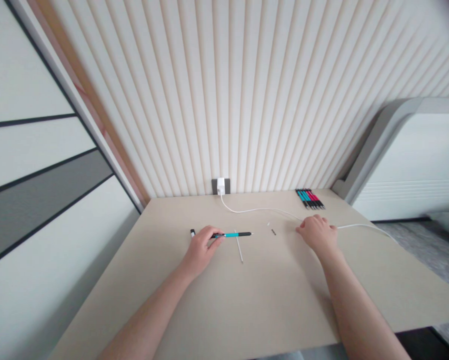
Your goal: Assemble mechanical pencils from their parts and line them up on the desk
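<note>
My left hand (201,248) is closed around the rear end of a teal and black pen (232,235). The pen lies level, its tip pointing right. A thin white pen refill (239,250) lies on the table beneath and beyond its barrel. Just past the left knuckles is a small black and white piece (193,233). My right hand (317,232) rests palm down over a white cable (262,210), thumb apart from the bent fingers; its fingertips are partly hidden, and nothing shows in it. Between the hands lie a small dark piece (273,232) and a tiny white piece (268,223).
Several teal, red and black pens (310,199) lie in a row at the table's back right. A white charger (220,186) sits in the wall socket, its cable running right across the table (217,310). A ribbed wall (239,100) stands behind, a white headboard (415,155) at right.
</note>
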Motion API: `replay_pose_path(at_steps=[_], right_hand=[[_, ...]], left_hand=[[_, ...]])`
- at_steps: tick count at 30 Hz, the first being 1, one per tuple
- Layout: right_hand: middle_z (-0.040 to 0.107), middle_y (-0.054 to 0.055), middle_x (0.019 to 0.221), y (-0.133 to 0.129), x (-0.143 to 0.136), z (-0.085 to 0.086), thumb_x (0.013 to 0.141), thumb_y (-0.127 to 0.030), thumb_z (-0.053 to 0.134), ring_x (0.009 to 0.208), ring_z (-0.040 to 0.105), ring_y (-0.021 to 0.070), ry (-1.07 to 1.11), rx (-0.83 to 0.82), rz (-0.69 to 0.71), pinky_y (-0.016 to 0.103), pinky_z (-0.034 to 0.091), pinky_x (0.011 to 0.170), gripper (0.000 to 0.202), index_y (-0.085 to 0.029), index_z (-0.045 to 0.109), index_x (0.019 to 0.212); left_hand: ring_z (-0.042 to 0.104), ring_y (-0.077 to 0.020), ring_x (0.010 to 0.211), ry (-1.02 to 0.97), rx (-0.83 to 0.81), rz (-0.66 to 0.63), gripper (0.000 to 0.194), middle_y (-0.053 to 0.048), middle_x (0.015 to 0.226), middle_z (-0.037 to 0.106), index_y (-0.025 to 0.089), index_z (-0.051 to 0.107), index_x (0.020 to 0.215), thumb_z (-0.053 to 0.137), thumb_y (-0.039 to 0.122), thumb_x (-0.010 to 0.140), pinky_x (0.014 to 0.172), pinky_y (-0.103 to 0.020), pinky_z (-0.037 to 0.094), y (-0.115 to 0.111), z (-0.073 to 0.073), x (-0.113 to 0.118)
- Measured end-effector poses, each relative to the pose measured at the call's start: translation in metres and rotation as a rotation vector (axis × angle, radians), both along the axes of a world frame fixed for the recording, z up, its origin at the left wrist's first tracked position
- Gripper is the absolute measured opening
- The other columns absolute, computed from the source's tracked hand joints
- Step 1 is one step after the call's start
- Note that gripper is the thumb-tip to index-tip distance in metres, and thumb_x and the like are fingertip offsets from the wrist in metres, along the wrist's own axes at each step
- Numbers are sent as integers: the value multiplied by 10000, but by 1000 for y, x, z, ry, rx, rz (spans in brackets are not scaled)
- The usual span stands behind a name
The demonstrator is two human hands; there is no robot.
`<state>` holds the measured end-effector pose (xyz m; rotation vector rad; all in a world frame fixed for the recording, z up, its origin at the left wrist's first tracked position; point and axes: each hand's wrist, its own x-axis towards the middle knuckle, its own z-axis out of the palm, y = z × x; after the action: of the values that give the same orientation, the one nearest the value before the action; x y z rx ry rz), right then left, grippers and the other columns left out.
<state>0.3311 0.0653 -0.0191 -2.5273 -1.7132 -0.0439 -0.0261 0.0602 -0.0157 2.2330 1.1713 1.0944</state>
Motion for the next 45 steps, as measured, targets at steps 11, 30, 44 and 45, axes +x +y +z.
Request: replay_pose_path(at_steps=[11, 30, 44, 45], right_hand=[[691, 77, 898, 4, -40, 15, 855, -353, 549, 848, 612, 221, 601, 416, 361, 346, 432, 771, 216, -185, 684, 863], [685, 54, 807, -9, -101, -1, 756, -491, 681, 734, 608, 169, 1326, 260, 562, 294, 466, 675, 346, -170, 677, 884], [691, 41, 832, -15, -106, 2, 786, -451, 653, 745, 600, 165, 1230, 253, 615, 282, 447, 674, 294, -179, 699, 886], [694, 42, 834, -15, -106, 2, 790, -453, 646, 746, 598, 168, 1217, 252, 614, 283, 445, 675, 295, -180, 703, 886]], left_hand=[[614, -157, 805, -15, -29, 59, 88, -23, 879, 661, 200, 597, 922, 534, 255, 896, 727, -266, 488, 0, 2, 1], [638, -183, 873, -51, -38, 77, 116, -40, 937, 683, 203, 578, 974, 502, 261, 909, 804, -320, 499, 1, -2, 0], [632, -164, 818, -18, -21, 52, 79, -24, 879, 676, 193, 590, 927, 542, 238, 885, 777, -286, 490, -2, 2, 1], [631, -164, 807, -18, -20, 52, 77, -23, 872, 676, 194, 592, 925, 545, 238, 882, 769, -286, 492, -2, 2, 1]])
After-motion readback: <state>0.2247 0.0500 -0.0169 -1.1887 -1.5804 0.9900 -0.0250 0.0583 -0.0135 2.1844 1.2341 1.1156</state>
